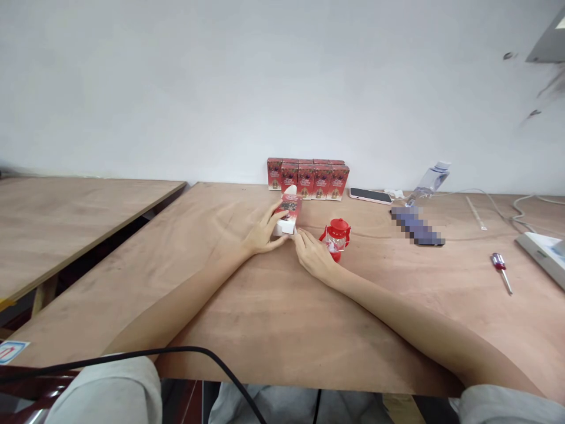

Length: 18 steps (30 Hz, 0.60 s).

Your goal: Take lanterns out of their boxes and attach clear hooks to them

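A small red printed carton [291, 204] lies tilted on the wooden table, its white end flaps toward me and another white flap raised at the far end. My left hand [263, 231] is wrapped round the carton's left side, thumb by the near end. At the near right corner, the fingers of my right hand [312, 253] are pressed together against a white flap. Just right of that hand stands a red toy lantern [339, 235] with a clear middle, upright and apart from the carton.
Several red boxes [306, 179] stand in rows by the wall. To the right are a phone [371, 195], a tilted water bottle [428, 184], a dark blurred-out object [415, 227], a screwdriver [501, 271] and a white power strip [541, 253]. A black cable [189, 348] crosses in front.
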{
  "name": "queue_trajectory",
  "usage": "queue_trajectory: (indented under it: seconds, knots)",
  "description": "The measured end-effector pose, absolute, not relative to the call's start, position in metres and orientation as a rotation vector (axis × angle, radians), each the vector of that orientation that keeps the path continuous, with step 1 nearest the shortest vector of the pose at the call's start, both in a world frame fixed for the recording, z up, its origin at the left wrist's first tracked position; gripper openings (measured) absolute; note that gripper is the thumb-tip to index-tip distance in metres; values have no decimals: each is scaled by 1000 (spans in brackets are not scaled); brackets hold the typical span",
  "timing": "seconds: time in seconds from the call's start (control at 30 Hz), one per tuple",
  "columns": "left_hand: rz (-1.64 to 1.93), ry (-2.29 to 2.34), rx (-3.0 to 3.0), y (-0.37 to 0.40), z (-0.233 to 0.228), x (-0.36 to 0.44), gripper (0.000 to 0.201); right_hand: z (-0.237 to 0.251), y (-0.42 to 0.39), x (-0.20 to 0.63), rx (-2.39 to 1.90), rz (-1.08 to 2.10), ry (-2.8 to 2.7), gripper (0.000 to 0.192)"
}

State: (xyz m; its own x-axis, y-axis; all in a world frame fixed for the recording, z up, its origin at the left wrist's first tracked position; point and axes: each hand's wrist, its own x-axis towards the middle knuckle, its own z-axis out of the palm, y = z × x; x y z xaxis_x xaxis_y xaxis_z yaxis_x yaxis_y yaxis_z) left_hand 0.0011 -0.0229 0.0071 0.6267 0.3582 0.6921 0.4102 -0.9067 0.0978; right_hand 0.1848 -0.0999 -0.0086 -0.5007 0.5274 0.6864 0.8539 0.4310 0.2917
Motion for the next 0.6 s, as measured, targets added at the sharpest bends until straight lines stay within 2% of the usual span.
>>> queue_trajectory:
  seconds: [0.3, 0.6]
  knots:
    - [-1139, -683, -2685, -23, 8, 1, 46, -3, -103, 183, -1399, -524, -2286, 26]
    - [-1138, -740, -2742, -10, -2, -1, 47, 4, -108, 180, -1602, -374, -2348, 39]
